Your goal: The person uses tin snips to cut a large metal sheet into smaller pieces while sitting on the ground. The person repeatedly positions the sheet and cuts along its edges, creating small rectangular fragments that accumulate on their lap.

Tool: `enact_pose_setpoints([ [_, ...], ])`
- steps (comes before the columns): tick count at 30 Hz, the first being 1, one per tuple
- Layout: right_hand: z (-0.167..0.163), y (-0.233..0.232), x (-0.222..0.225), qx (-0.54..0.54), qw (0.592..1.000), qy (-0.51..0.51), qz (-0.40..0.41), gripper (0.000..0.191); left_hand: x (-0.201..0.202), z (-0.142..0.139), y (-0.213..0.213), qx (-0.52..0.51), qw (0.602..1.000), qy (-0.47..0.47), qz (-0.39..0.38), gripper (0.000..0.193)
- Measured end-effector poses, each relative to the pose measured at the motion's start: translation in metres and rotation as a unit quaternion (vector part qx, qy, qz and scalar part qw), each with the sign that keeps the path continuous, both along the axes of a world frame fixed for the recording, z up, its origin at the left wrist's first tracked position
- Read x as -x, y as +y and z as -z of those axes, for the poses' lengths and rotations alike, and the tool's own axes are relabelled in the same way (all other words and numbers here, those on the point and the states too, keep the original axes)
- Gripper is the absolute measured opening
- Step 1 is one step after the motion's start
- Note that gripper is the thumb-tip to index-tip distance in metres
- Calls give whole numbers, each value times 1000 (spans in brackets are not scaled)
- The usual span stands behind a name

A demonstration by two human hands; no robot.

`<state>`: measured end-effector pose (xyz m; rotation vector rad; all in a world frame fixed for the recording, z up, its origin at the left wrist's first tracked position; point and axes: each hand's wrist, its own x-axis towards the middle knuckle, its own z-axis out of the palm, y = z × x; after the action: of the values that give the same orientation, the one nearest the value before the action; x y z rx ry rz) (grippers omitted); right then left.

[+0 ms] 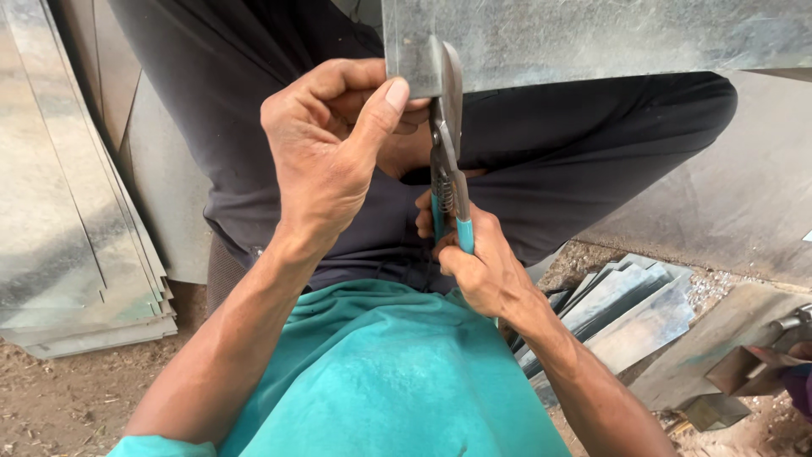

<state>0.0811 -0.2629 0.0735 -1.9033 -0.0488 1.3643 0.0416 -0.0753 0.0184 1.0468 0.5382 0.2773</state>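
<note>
Galvanised metal sheet [592, 34] is pinched at its corner by the left hand [326, 148]. The right hand [478, 271] is closed round the teal-handled tin snips [447, 161], whose blades bite the sheet's edge.

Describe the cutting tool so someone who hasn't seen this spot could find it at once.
Start at the large grey metal sheet across the top of the view, held at its lower edge by the left hand. Right beside that thumb, the snips bite upward into the sheet's edge, gripped from below by the right hand. They are the only thing here with turquoise handles and dark steel blades.
</note>
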Motion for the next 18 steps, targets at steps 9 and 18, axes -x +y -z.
enact_pose_setpoints([
  [9, 14, -7, 2, 15, 997, -69, 8, 19, -13, -7, 11, -109, 994, 18, -5, 5],
  [18, -5, -92, 2, -51, 990, 83, 105, 59, -77, -12, -80, -241, 961, 43, -125, 46],
])
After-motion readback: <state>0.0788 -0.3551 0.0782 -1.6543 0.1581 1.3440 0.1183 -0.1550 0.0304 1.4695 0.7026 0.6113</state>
